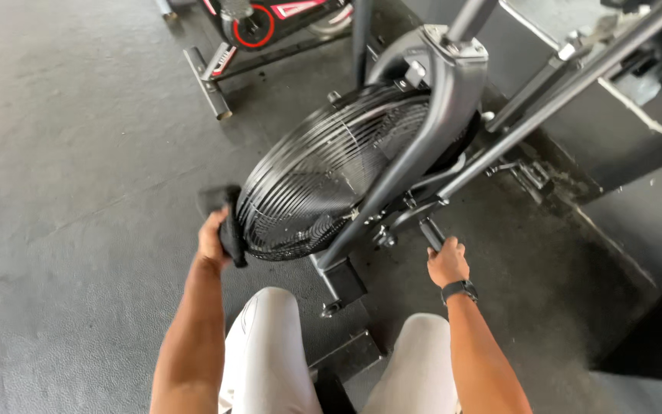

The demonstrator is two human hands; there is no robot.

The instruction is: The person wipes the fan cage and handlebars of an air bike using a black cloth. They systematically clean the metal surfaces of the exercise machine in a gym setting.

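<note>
A dark grey rubber floor (78,230) carries everything. A fan bike (346,176) stands on it just ahead of both grips, its base bar (342,285) between them. A second machine's foot (207,83) rests well beyond the left grip.

You're in a gym, pretty clearly: dark rubber floor (78,192) all around, a fan bike (331,180) with its big wire cage right near you, and another exercise machine (258,27) with red trim at the far left.

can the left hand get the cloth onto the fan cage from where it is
Probably yes: the left hand holds a dark cloth right at the rim of the fan cage, with nothing between them.
</note>
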